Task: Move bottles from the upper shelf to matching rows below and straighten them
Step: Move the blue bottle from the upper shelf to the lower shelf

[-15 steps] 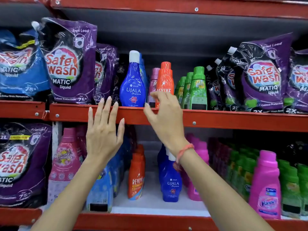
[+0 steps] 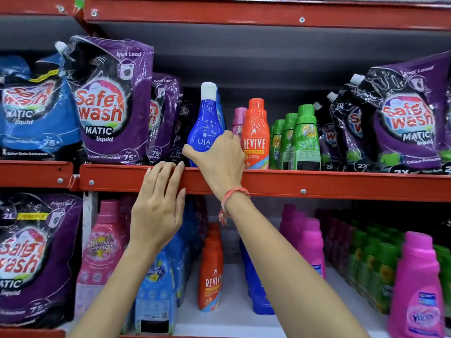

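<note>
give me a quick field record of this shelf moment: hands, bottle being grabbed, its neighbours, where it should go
right hand: wrapped around the blue bottle on the upper shelf
left hand: open, fingers resting on the upper shelf edge
right neighbour: orange bottle, upright
further right: green bottles
likely target: blue row below, beside the lower orange bottle
</note>
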{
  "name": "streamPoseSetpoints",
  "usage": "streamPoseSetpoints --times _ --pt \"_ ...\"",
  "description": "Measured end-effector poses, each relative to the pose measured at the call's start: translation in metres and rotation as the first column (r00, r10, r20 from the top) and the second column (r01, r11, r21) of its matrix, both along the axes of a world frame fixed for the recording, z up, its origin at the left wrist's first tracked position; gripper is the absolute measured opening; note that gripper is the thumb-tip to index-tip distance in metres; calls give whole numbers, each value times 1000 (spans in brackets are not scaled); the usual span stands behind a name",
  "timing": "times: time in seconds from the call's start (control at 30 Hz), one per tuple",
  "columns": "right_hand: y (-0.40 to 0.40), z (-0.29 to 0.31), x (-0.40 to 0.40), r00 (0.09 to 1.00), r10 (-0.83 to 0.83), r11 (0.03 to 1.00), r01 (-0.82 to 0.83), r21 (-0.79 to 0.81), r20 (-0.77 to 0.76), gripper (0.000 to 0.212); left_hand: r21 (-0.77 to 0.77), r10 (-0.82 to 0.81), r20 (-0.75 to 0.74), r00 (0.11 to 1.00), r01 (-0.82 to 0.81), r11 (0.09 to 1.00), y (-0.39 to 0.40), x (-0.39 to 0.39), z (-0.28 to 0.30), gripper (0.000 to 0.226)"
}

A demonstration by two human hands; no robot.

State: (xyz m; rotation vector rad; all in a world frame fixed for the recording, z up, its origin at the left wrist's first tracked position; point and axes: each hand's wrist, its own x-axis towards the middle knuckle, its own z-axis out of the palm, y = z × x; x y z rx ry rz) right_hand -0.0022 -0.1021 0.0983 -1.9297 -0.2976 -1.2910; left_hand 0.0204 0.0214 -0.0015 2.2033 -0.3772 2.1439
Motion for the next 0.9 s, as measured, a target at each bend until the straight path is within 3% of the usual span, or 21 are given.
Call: streamPoseSetpoints --times 0.23,0.43,0.57,0.9 --pt "-12 11 -5 995 67 982 -79 174 75 75 3 -1 -5 1000 1 1000 2 1 -1 48" --pt "-32 6 -34 988 105 966 -128 224 111 70 -61 -21 -97 995 15 998 -7 -8 -6 53" --pt "-50 -15 -62 988 108 969 -130 210 112 78 -64 -27 -134 991 18 998 -15 -23 -27 57" --pt "-84 -101 -89 980 183 954 -157 254 -82 75 -61 -81 -281 956 66 996 -29 -45 -119 50"
